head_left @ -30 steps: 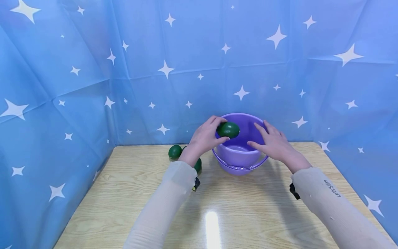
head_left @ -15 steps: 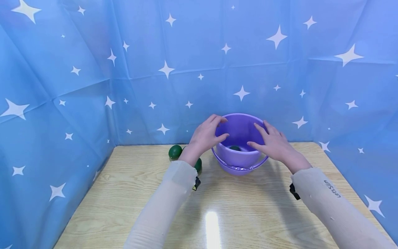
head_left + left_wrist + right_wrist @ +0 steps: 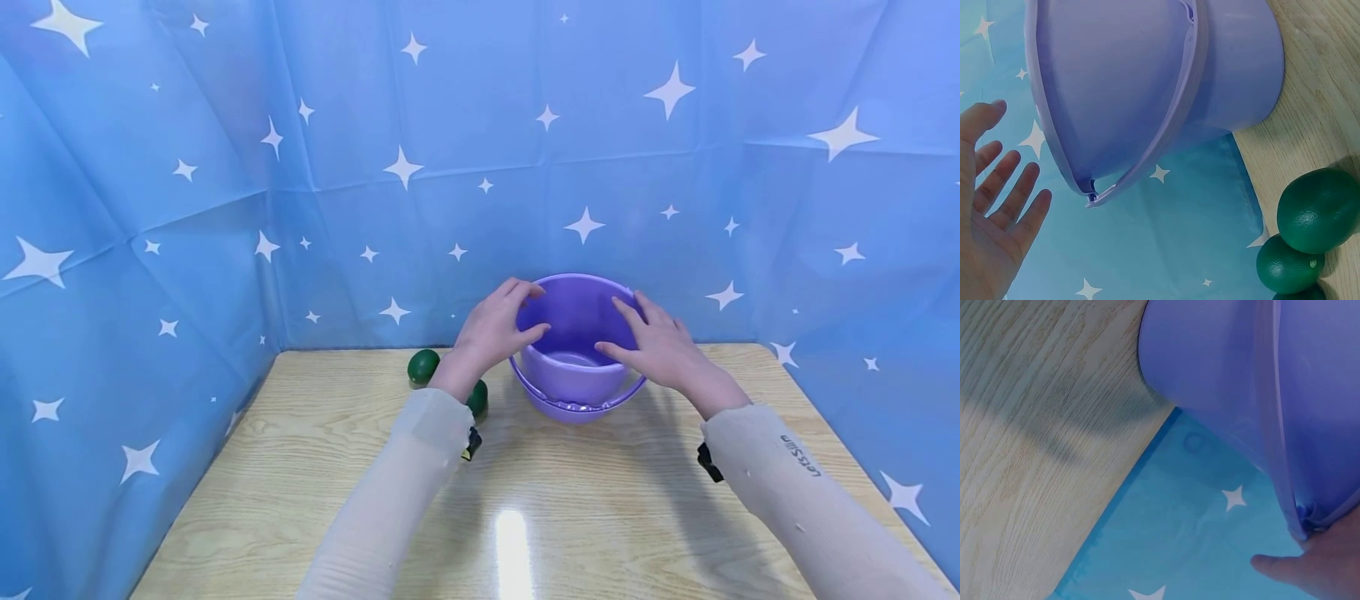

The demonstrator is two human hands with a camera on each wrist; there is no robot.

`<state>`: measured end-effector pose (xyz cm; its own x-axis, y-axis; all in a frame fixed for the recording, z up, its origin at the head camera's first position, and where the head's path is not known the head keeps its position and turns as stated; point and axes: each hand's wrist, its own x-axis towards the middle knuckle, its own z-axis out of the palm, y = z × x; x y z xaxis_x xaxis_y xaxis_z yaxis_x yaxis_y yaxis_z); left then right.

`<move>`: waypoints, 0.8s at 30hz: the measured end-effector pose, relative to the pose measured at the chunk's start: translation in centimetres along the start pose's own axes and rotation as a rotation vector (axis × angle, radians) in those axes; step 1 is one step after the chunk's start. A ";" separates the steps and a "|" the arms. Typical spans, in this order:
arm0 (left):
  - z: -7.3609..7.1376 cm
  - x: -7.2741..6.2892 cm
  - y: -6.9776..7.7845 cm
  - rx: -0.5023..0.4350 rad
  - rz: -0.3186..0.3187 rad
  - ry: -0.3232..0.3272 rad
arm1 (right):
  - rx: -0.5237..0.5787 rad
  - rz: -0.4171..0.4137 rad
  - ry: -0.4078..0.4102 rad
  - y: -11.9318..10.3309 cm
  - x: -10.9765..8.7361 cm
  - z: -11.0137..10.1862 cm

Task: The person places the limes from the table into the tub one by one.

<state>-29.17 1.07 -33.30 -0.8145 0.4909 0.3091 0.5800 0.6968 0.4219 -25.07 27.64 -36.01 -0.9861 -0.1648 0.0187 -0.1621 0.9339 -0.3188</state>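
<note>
The purple bucket [image 3: 573,383] stands at the back of the table, its handle [image 3: 1175,119] lowered against the near side. Over the bucket's left rim, my left hand [image 3: 498,325] is spread with nothing between thumb and fingers. My right hand [image 3: 656,346] rests at the right rim beside the handle's hinge, fingers extended and thumb held apart; its other fingers are partly hidden in the right wrist view. Left of the bucket lie several glossy dark green limes [image 3: 1319,209], partly covered by my left wrist in the head view. The near wall hides part of the bucket's floor.
The light wooden table [image 3: 570,492] ends at a blue curtain [image 3: 465,125] with white stars, which rises behind and on both sides. A bright light reflection shows on the tabletop in front of the bucket.
My left hand has let go of a lime, which dropped into the bucket, showed on its floor, then went out of sight. My right hand has stayed at the rim.
</note>
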 end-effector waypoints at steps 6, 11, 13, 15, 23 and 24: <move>0.0 -0.1 -0.2 -0.003 -0.005 0.003 | -0.004 -0.003 -0.001 0.0 0.0 0.0; 0.0 -0.2 -0.5 0.005 0.003 0.010 | -0.001 -0.002 -0.004 -0.1 -0.1 -0.1; -0.1 -0.2 -0.6 0.006 0.000 0.011 | 0.000 -0.002 -0.003 -0.1 -0.1 -0.1; -0.1 -0.3 -0.7 0.002 -0.008 0.009 | -0.001 -0.003 -0.002 -0.2 -0.1 -0.2; -0.3 -0.5 -0.9 -0.001 -0.032 0.009 | 0.002 -0.004 -0.003 -0.2 -0.2 -0.1; -0.3 -0.5 -0.9 0.000 -0.035 0.008 | 0.003 -0.004 -0.003 -0.2 -0.2 -0.1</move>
<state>-29.31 0.01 -33.55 -0.8341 0.4623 0.3008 0.5514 0.7134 0.4324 -24.85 27.55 -35.83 -0.9853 -0.1699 0.0171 -0.1663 0.9321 -0.3216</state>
